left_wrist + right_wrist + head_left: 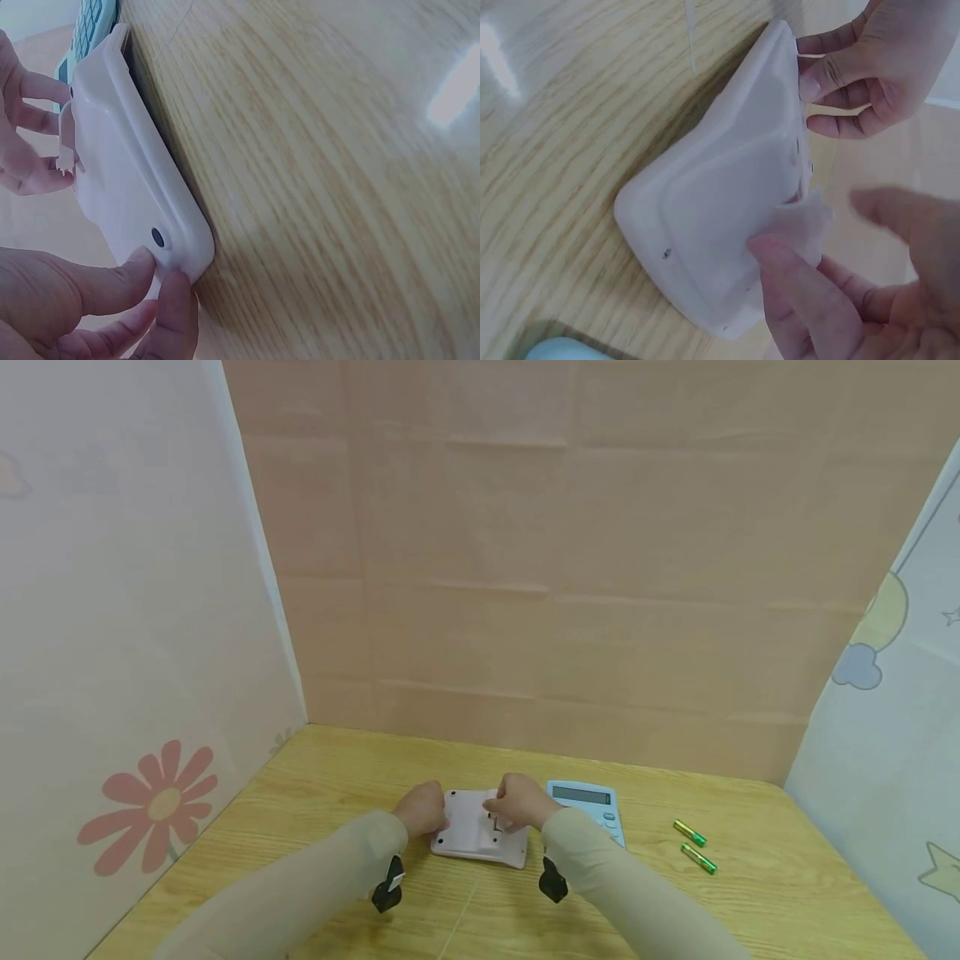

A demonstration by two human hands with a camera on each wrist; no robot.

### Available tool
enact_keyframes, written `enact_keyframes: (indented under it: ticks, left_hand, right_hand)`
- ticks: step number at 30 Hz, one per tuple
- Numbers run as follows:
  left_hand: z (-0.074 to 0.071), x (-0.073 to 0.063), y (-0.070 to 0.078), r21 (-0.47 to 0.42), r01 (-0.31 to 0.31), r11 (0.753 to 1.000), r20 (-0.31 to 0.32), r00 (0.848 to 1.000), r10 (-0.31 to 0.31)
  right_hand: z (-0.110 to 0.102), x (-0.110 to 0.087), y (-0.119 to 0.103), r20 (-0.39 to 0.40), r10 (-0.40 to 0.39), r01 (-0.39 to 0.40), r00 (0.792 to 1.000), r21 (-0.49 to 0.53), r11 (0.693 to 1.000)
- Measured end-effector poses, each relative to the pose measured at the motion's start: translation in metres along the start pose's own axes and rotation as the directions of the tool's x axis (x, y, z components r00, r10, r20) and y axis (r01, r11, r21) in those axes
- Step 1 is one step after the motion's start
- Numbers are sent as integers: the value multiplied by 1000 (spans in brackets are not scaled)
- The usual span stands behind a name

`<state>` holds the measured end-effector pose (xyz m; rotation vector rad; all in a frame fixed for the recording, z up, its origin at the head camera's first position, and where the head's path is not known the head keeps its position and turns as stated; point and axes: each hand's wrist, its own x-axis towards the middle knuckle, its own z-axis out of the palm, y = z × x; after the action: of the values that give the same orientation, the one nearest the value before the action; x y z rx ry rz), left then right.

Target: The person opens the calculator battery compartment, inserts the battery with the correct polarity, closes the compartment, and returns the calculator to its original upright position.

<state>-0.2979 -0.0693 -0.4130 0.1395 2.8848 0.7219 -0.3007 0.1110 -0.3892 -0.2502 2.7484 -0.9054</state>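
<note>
A pale pink calculator (pixel 463 833) lies face down on the wooden table, its dark round feet showing. My left hand (pixel 422 808) pinches it at one edge; in the left wrist view the thumb and forefinger grip a corner beside a black foot (pixel 157 237). Over the calculator's back, my right hand (pixel 522 800) holds the small battery cover (pixel 799 221), which stands tilted up from the back. In the right wrist view the fingertips are at the cover, with the thumb blurred and apart from it. The battery compartment is mostly hidden.
Just right of the pink calculator lies a light blue calculator (pixel 603 814), face up, partly covered by the right sleeve. Farther right are two green batteries, one (pixel 690 832) behind the other (pixel 699 858). A tan wall (pixel 562 610) bounds the table (pixel 337 760) at the back.
</note>
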Motion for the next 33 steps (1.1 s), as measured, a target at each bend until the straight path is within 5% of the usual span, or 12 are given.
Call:
enact_keyframes:
  ticks: [13, 33]
  left_hand:
    - [7, 5, -5, 39, -10, 999, -25, 1000, 11]
    - [5, 5, -6, 69, 21, 997, -25, 1000, -19]
  right_hand:
    - [-8, -3, 9, 95, -40, 34, 995, 64, 997]
    - [-3, 1, 12, 75, -65, 59, 995, 82, 995]
